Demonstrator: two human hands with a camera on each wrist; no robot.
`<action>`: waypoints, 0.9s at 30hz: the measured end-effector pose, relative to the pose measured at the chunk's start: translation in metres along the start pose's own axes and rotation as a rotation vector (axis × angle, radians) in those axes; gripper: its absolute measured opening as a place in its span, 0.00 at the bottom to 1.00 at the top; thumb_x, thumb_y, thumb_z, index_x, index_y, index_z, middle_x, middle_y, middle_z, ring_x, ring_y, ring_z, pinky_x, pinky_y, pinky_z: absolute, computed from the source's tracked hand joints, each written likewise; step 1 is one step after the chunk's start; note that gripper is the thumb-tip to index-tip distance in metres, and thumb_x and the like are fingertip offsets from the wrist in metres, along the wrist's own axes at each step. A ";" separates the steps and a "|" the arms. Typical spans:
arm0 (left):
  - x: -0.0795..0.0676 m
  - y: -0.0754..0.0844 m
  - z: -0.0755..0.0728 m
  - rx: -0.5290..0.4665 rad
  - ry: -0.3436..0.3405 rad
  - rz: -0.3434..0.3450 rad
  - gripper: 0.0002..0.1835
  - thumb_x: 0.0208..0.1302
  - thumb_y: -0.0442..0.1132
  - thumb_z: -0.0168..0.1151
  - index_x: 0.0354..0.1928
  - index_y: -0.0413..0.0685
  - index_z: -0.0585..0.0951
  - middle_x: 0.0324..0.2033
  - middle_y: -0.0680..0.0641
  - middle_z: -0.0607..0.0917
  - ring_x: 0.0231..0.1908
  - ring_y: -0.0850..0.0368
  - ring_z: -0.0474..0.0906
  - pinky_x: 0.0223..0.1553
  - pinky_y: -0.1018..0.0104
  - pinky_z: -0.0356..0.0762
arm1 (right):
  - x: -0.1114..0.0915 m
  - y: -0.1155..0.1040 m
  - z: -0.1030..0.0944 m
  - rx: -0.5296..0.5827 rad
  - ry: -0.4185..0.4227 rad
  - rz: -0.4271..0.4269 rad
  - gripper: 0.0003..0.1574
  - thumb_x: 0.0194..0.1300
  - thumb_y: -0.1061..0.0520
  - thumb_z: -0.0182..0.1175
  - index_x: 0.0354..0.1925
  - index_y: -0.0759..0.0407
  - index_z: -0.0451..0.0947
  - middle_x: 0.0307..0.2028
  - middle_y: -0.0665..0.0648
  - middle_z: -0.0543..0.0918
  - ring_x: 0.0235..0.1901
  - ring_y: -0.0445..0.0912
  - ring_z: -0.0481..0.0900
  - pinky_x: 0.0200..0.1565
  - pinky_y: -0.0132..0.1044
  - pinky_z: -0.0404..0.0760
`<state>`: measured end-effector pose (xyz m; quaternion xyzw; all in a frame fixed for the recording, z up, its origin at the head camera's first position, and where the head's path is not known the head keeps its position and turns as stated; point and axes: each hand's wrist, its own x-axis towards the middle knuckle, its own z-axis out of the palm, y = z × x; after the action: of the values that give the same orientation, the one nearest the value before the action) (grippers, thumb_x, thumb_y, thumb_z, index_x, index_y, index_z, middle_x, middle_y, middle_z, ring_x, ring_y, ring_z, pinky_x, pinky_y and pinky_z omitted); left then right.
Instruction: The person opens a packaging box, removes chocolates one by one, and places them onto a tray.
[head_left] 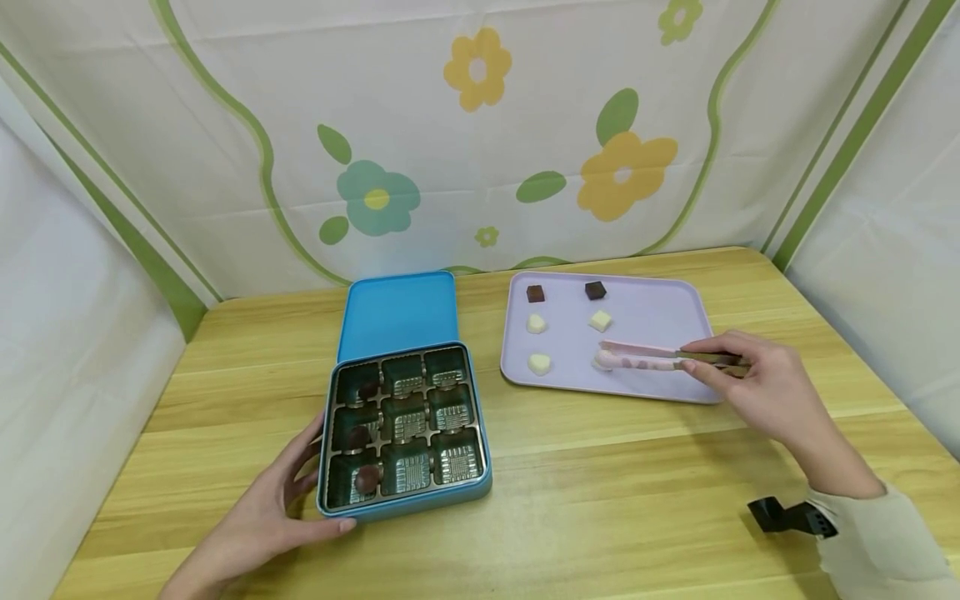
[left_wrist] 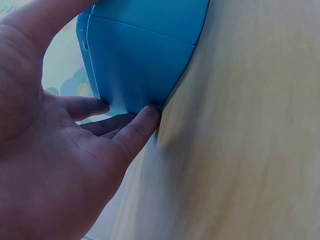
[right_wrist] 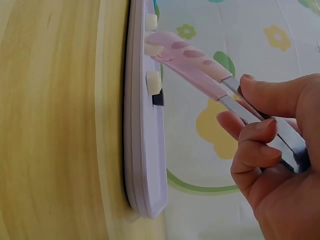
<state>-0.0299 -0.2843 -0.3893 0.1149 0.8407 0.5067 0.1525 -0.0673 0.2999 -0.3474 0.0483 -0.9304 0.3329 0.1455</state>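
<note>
My left hand (head_left: 258, 517) holds the near-left corner of a blue tin box (head_left: 420, 502), thumb along the front, fingers against the left side (left_wrist: 140, 65). Inside is a divided insert; its left column holds three round dark chocolates, the nearest one (head_left: 367, 479) in the front compartment. My right hand (head_left: 765, 383) grips metal tongs (head_left: 645, 364) with pink tips (right_wrist: 192, 62). Those tips are at a small white chocolate (head_left: 602, 360) on the lilac tray (head_left: 660, 312); whether they pinch it I cannot tell.
Several other chocolates lie on the tray, among them a dark cube (head_left: 596, 290), a reddish-brown cube (head_left: 535, 293), a white square (head_left: 600, 321) and a white heart (head_left: 538, 363). Behind the tin lies its blue lid (head_left: 401, 312). A flowered cloth (head_left: 480, 167) hangs behind the wooden table (head_left: 570, 500).
</note>
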 end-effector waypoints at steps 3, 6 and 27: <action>0.000 0.000 0.000 0.003 0.001 0.001 0.69 0.58 0.39 0.84 0.89 0.63 0.42 0.84 0.32 0.56 0.78 0.21 0.60 0.62 0.82 0.70 | 0.000 0.003 -0.004 0.022 -0.051 0.107 0.10 0.73 0.51 0.72 0.49 0.50 0.92 0.39 0.35 0.86 0.32 0.33 0.80 0.28 0.28 0.79; 0.000 0.000 0.000 0.002 0.001 0.005 0.69 0.58 0.38 0.84 0.89 0.63 0.42 0.84 0.32 0.55 0.78 0.21 0.59 0.62 0.82 0.70 | 0.002 0.007 -0.006 0.050 -0.114 0.223 0.18 0.75 0.42 0.69 0.52 0.51 0.91 0.39 0.30 0.87 0.35 0.33 0.81 0.32 0.30 0.81; 0.000 0.001 0.000 0.003 0.002 0.013 0.69 0.57 0.38 0.84 0.89 0.63 0.42 0.84 0.32 0.55 0.79 0.22 0.58 0.62 0.82 0.69 | 0.009 0.029 -0.003 0.269 -0.189 0.426 0.29 0.77 0.44 0.66 0.61 0.66 0.84 0.34 0.33 0.89 0.38 0.35 0.78 0.37 0.28 0.81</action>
<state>-0.0300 -0.2838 -0.3888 0.1200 0.8408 0.5067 0.1482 -0.0808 0.3247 -0.3602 -0.0987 -0.8765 0.4707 -0.0230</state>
